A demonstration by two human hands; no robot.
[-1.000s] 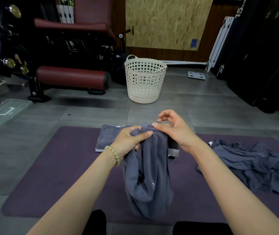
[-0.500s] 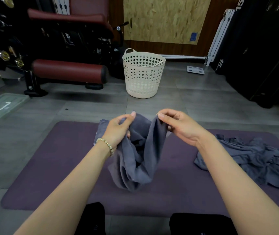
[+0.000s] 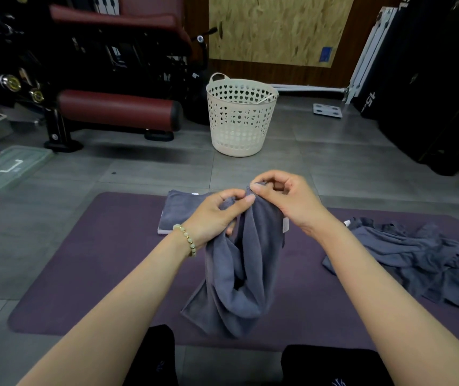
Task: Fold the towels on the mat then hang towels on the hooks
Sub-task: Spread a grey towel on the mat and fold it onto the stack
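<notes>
The person is down at the near edge of the purple mat (image 3: 97, 268) with a grey towel (image 3: 236, 280) held up between both hands; its upper edge is bunched and the rest hangs in a twisted loop whose lowest corner reaches the mat; the left hand (image 3: 209, 218) has thumb and fingers curled round the gathered cloth, and the right hand (image 3: 289, 201) pinches the top hem between thumb and forefinger, the two hands almost touching; a folded towel (image 3: 176, 210) lies flat on the mat just beyond them, and a crumpled heap of towels (image 3: 423, 260) sits on the mat's right side; no hooks are anywhere I can see; to my eye the risk is in the tangle; the hands may have hold of a mid-edge rather than true corners, so spreading it could leave it skewed and the fold lopsided; so light a pinch could also slip and drop the cloth, or the trailing end could drag across and ruffle the folded towel
</notes>
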